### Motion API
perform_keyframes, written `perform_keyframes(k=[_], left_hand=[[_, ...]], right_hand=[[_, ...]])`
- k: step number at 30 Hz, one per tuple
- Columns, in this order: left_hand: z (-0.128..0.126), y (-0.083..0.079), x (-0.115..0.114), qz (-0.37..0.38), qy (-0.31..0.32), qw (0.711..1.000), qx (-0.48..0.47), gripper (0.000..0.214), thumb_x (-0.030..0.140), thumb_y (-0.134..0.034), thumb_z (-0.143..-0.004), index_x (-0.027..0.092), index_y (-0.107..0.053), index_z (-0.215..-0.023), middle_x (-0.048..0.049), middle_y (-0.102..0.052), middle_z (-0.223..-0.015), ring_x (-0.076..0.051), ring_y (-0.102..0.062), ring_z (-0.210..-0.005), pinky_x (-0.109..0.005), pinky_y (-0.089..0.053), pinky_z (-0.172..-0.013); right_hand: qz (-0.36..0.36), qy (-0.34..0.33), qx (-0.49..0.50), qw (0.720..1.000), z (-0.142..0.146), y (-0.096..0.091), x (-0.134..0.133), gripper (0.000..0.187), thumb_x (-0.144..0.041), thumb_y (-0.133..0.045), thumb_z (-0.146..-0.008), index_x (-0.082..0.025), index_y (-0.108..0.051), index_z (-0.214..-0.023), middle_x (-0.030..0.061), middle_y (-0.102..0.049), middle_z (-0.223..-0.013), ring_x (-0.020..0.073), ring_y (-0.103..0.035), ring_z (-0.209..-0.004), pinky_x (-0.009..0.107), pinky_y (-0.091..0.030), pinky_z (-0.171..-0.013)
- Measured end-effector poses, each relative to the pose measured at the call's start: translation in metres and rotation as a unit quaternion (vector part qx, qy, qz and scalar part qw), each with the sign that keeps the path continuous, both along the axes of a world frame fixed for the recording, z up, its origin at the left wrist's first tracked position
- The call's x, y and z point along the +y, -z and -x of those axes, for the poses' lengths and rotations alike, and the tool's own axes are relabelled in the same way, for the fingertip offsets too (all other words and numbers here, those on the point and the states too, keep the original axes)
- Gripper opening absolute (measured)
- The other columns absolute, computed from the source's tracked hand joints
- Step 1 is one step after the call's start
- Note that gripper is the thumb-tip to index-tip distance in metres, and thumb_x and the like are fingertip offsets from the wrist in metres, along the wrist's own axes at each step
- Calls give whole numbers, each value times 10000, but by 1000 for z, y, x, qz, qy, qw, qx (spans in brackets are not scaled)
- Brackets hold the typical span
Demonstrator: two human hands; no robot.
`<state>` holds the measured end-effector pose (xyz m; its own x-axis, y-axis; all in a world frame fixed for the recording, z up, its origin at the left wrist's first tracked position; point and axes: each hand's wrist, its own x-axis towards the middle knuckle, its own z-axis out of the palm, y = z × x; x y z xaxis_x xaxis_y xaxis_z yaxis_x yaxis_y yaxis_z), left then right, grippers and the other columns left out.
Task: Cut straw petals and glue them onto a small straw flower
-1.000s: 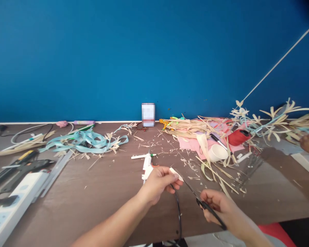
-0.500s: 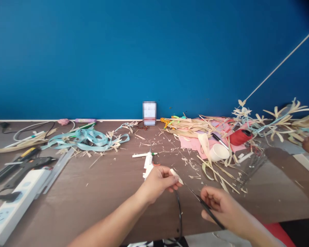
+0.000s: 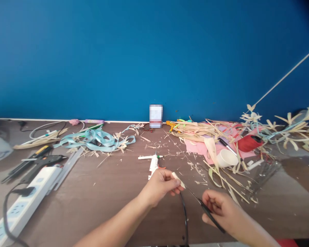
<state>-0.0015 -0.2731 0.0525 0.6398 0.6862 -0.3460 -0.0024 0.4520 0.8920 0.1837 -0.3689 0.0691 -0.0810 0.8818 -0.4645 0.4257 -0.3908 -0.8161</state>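
My left hand (image 3: pixel 161 185) pinches a small pale strip piece (image 3: pixel 178 179) above the brown table (image 3: pixel 98 192). My right hand (image 3: pixel 220 209) grips black-handled scissors (image 3: pixel 199 203), whose thin blades point up and left and meet the strip's end. Just behind my left hand lies a white glue gun (image 3: pixel 153 166), partly hidden by my fingers. A black cord (image 3: pixel 184 216) runs from under my left hand toward the table's near edge.
Dried leaf strips, pink paper (image 3: pixel 198 146), a white cup (image 3: pixel 227 158) and a red spool (image 3: pixel 249 143) crowd the right. Light blue ribbon (image 3: pixel 98 140) lies back left. A white power strip (image 3: pixel 23 202), dark tools (image 3: pixel 38 161) and a ruler occupy the left. A blue wall stands behind.
The view has shifted left, so everything sits further right in frame. My hands keep their hold on the strip and scissors. Another person's hand at the far right edge is out of view.
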Motion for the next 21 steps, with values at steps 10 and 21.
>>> perform_keyframes(k=[10, 21], left_hand=[[6, 0, 0, -5, -4, 1000, 9, 201, 307, -624, -636, 106, -626, -625, -60, -662, -646, -103, -560, -539, -205, -414, -510], [8, 1, 0, -31, 40, 998, 22, 217, 320, -595, -659, 107, -619, -624, -57, -651, -638, -108, -550, -548, -217, -411, -521]], right_hand=[[15, 5, 13, 1000, 13, 3, 14, 205, -223, -566, -653, -196, -372, -594, -92, -333, -484, 68, -300, -466, 193, -240, -445], [26, -22, 39, 999, 3, -1, 10, 194, -114, -571, -594, -189, -398, -638, -82, -366, -574, 69, -337, -543, 177, -278, -496]])
